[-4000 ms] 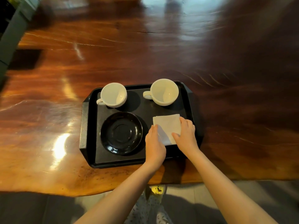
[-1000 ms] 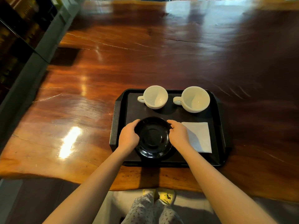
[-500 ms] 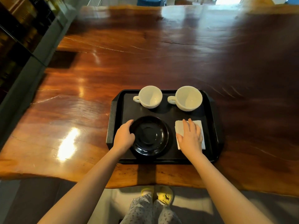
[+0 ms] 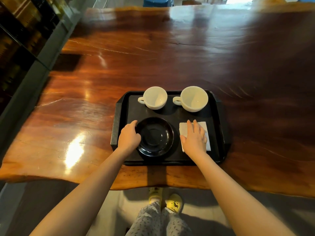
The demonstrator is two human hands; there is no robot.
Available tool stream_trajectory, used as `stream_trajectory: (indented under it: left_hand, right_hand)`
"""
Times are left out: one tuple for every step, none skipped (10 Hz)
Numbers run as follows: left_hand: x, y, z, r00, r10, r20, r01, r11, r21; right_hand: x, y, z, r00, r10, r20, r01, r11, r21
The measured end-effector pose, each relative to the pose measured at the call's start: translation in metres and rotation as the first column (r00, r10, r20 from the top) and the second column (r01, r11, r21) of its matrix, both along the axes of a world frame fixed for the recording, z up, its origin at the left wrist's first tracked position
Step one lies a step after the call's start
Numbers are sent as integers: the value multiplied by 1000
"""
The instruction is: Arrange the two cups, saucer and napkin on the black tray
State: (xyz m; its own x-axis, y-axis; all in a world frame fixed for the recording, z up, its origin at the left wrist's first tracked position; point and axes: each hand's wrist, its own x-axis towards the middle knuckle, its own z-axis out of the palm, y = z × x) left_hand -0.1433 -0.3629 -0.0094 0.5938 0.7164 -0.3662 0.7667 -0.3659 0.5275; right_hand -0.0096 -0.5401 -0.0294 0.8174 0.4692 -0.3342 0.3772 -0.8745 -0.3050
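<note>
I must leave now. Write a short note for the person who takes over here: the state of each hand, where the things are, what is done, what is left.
Left hand: curled on the left rim of the saucer, not lifting it.
Right hand: open, flat on the napkin.
Tray: near the table's front edge. Left cup and right cup stand upright at the back, handles to the left. Saucer front left, napkin front right.
Done: all four things are on the tray.
Left: probably only small straightening, then take the hands away.
</note>
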Motion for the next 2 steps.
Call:
stream_trajectory:
  left_hand:
    - [7, 4, 12, 994, -59, -93, 64, 997, 46]
    - [17, 4, 34, 955, -192, -227, 199, 980, 6]
  right_hand:
    - [9, 3, 11, 993, -7, -114, -6, 993, -117]
    - [17, 2, 36, 955, 62, -289, -133, 963, -235]
